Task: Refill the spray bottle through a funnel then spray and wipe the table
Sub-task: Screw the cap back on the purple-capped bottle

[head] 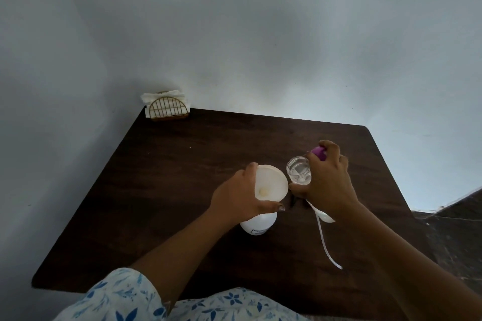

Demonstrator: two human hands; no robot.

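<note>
At the centre of the table (182, 164), the left hand (240, 198) curls round the light, tippy funnel (271, 182) seated in the white spray bottle (257, 224), while the right hand (331, 180) closes on the slippery, breakable glass jar (298, 169), best gripped around its wall.

One funnel (271, 182), one bottle (258, 224), one jar (298, 171).
</note>
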